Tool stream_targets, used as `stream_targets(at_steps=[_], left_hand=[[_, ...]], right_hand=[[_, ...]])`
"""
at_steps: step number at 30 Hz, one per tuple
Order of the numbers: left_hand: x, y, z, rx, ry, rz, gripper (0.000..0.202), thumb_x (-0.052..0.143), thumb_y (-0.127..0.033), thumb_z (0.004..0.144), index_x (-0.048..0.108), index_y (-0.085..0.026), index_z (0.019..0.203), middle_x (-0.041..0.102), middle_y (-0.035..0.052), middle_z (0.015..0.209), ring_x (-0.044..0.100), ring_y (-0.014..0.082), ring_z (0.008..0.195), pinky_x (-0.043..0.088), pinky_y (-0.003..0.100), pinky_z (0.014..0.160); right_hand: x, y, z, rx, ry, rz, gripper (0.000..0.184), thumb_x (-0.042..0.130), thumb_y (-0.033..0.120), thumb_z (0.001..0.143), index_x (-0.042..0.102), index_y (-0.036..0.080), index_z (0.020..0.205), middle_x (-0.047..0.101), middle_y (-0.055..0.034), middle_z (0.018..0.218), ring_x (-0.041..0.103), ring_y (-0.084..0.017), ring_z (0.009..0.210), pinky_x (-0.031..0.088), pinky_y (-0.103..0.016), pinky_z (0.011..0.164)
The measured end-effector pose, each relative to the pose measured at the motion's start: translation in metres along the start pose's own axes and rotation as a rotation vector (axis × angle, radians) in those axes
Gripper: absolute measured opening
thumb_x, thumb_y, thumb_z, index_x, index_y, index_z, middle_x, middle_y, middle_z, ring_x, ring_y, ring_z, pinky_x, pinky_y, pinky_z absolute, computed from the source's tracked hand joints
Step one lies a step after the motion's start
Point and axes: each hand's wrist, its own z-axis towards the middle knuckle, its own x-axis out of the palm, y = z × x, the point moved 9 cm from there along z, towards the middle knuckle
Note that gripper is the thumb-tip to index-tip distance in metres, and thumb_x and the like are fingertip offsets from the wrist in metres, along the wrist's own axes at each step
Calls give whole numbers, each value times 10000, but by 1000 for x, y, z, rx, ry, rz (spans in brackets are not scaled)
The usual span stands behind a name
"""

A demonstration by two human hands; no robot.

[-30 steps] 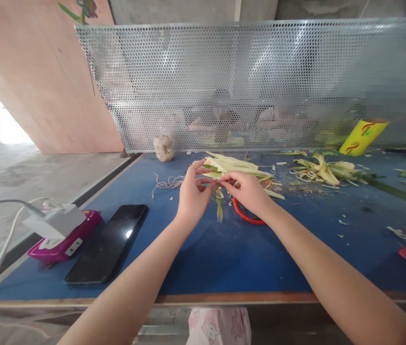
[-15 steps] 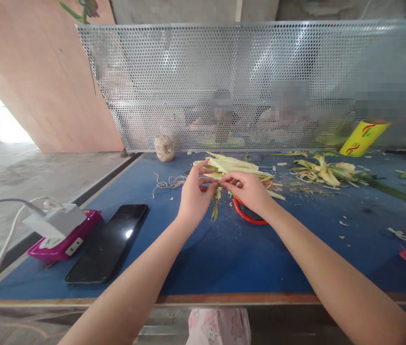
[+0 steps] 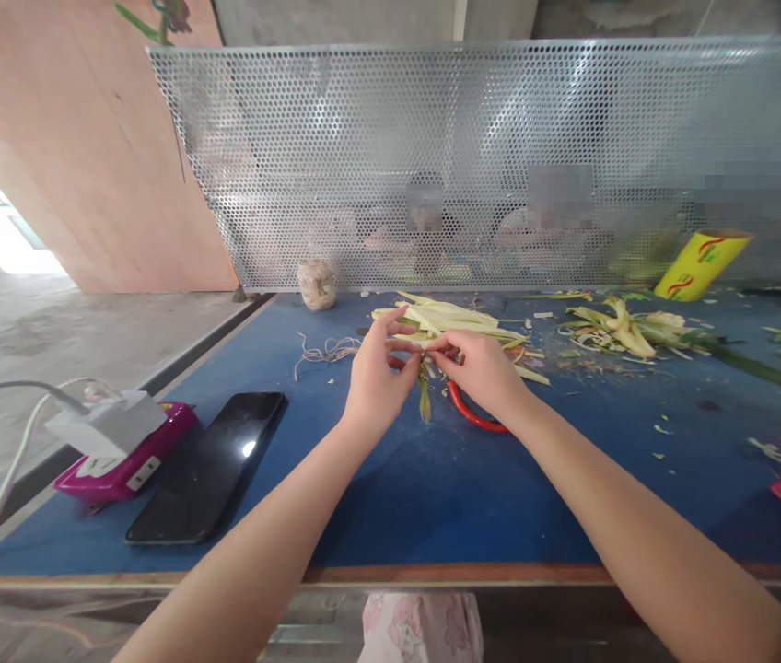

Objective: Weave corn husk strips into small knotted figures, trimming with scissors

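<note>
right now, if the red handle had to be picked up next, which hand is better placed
Probably the right hand: it is nearest the red handle, partly hiding it, while the left hand is farther off. Both are busy pinching at the leaf strip, though.

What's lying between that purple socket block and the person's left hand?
In the head view, a black phone lies between the purple socket block and the left hand, then a stretch of blue tabletop.
</note>
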Motion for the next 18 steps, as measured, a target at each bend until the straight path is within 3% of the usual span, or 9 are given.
stream_targets(at_steps=[3, 18], left_hand=[[2, -1, 0, -4, 13, -12, 499, 556, -53, 718, 418, -198, 1176, 553, 57, 999, 597, 88, 727, 474, 193, 557], [5, -5, -1, 77, 58, 81, 520, 530, -51, 719, 410, -212, 1198, 560, 57, 1011, 577, 88, 721, 471, 194, 556]], right_hand=[[-3, 6, -1, -41, -19, -105, 94, 555, 186, 779, 645, 191, 804, 663, -21, 726, 583, -154, 625, 427, -272, 579], [0, 13, -2, -120, 45, -168, 109, 532, 179, 790, 639, 195, 780, 649, -12, 728, 546, -135, 611, 401, -259, 596]])
